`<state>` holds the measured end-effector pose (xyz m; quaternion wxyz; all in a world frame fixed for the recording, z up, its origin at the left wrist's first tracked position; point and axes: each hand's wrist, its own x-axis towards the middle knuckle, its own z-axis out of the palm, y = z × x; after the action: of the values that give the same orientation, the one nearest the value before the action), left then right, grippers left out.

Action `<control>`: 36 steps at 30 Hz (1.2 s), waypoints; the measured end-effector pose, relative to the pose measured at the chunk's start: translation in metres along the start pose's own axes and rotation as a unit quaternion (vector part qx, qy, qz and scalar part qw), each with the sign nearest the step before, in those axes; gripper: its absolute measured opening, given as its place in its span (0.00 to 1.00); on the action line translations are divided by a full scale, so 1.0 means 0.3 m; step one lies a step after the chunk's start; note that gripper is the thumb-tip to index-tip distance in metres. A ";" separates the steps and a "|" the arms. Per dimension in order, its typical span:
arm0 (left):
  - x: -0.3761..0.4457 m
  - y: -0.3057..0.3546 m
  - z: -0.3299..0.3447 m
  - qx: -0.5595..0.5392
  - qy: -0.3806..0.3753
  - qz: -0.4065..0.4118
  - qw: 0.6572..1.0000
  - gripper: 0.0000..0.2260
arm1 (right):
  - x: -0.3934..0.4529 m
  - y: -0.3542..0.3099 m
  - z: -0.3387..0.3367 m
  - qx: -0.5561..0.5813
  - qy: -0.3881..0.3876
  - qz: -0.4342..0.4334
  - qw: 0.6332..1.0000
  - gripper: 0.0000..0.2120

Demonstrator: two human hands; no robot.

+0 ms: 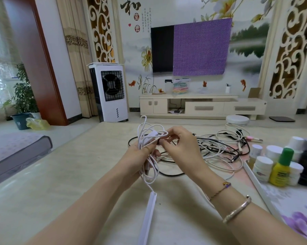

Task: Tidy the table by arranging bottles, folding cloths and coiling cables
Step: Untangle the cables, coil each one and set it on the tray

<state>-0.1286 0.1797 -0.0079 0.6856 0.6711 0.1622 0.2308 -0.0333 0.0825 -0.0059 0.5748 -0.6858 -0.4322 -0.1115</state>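
1. The white cable (150, 138) is in the middle of the frame, held up in both hands above the worktop (60, 174). It is a loose bunch of loops.
2. The loops run mostly up and down. One loop pokes up toward the top of the bunch, and more loops hang below the hands.
3. A white bar (147, 218) hangs at the low end of the cable. It points down to the bottom middle of the frame, between the two arms, and looks to rest on the worktop.
4. The left hand (140, 156) is under and behind the bunch. Its fingers are curled round the loops and hold them together.
5. The right hand (177, 144) is just to the right of the bunch, a bit higher. Its fingertips pinch the cable at the top of the bunch, close to a small white switch (153, 134).
6. Both hands touch the cable, so neither is nearer. I think the right hand does the winding while the left keeps the bunch still.
7. Both arms come up from the bottom of the frame and meet in the middle. The right wrist has two bracelets.
8. I think the next move is to wind the strand round the loops, so the long bar must hang free.
9. A messy pile of cables (211, 149) lies on the worktop just behind the right hand, not yet coiled.
10. The bottles (280, 160) stand close together at the right edge of the frame, well apart from the hands.
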 end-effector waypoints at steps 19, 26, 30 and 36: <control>0.041 0.019 -0.059 0.006 0.167 -0.012 0.986 0.06 | -0.001 -0.071 -0.012 0.357 -0.154 0.197 0.900 0.07; 0.009 0.035 0.033 -0.027 0.102 0.012 0.994 0.07 | 0.014 -0.019 0.004 0.587 0.009 0.336 0.737 0.14; 0.009 0.031 0.070 -0.017 0.103 0.037 0.994 0.04 | 0.003 -0.001 0.036 0.243 0.148 0.124 0.951 0.11; 0.016 0.037 0.065 -0.006 0.130 0.025 0.991 0.11 | 0.010 0.022 0.049 0.319 -0.019 0.203 0.926 0.27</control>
<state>-0.1152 0.1656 0.0045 0.6564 0.6354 0.2318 0.3341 -0.0318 0.0969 -0.0132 0.7651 -0.5415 -0.3074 0.1638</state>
